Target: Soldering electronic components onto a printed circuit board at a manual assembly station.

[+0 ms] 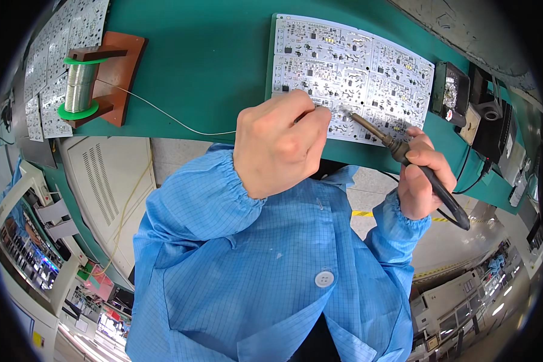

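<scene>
A white circuit board panel [350, 72] lies on the green bench. My left hand [280, 142] is closed in a fist over the panel's near edge, pinching a thin solder wire [163, 113] that runs back to a spool. My right hand [421, 175] grips a black-handled soldering iron [404, 158]. Its metal tip points left and touches the board just right of my left hand's fingers. Both forearms wear blue sleeves.
A solder spool [78, 84] with green flanges sits on a brown wooden stand [120, 75] at the bench's left. More white panels [54, 54] lie at far left. A black iron holder [455, 90] and a soldering station [495, 130] stand at right.
</scene>
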A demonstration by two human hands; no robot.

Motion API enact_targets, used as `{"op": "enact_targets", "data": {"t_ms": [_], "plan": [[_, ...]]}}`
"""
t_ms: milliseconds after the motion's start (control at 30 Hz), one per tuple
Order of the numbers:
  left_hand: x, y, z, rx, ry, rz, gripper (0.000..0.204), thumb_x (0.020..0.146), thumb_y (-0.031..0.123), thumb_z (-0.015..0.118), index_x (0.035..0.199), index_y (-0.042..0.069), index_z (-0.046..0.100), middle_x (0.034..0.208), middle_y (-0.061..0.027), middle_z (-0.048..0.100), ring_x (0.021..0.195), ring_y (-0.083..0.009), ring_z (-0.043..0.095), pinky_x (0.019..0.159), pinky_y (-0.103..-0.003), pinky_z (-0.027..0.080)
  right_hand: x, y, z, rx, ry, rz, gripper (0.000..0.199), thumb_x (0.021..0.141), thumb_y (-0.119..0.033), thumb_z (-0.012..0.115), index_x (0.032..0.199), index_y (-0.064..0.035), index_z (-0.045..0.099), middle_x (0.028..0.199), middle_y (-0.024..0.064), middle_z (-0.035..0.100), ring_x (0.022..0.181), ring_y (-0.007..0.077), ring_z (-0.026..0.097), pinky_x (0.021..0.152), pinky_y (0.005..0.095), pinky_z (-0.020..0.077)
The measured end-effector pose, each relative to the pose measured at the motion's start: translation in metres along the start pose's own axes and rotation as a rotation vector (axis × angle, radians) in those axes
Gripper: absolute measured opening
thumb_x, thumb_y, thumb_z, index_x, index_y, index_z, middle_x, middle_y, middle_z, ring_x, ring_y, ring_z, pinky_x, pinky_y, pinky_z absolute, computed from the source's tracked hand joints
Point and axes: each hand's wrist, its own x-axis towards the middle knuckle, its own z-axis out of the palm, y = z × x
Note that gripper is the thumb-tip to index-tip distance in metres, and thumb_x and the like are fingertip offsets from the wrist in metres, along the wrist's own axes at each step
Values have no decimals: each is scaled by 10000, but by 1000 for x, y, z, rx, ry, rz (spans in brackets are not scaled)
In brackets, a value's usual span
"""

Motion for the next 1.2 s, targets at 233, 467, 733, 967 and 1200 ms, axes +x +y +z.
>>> {"op": "enact_targets", "data": {"t_ms": [233, 467, 733, 967, 1200], "plan": [[2, 3, -2, 0, -21, -6, 130, 635, -9, 653, 752, 43, 632, 679, -51, 513, 565, -202, 561, 464, -309, 452, 2, 3, -2, 20, -19, -40, 194, 645, -107, 564, 789, 22, 592, 691, 91, 497, 708, 199, 447, 929, 534, 329], [-2, 3, -15, -99, -12, -55, 188, 630, -94, 659, 797, -7, 651, 668, -75, 566, 560, -187, 572, 474, -270, 435, -9, 9, -10, 1, 86, -115, 220, 728, -130, 582, 883, 26, 595, 813, 143, 570, 768, 248, 515, 913, 501, 364], [-6, -5, -17, -68, 17, -64, 135, 635, -44, 670, 746, 25, 640, 689, -59, 588, 554, -203, 580, 456, -293, 444, -24, 35, -14, -405, 653, -257, 363, 914, -191, 448, 1150, 79, 508, 1099, 262, 572, 991, 327, 583, 890, 419, 435], [1, -10, -17, -108, 119, -73, 146, 656, -70, 669, 767, 22, 649, 670, -66, 582, 543, -195, 573, 454, -277, 437, -23, 43, -24, -526, 563, -28, 364, 927, -161, 455, 1189, 88, 492, 1091, 242, 596, 1038, 293, 578, 949, 395, 410], [11, -19, -25, -105, 133, -112, 140, 675, -72, 667, 786, 11, 646, 636, -76, 573, 529, -193, 566, 445, -271, 421, -22, 23, -11, -527, 573, -47, 324, 897, -134, 510, 1126, 94, 530, 945, 198, 618, 884, 243, 590, 840, 363, 442]]}}
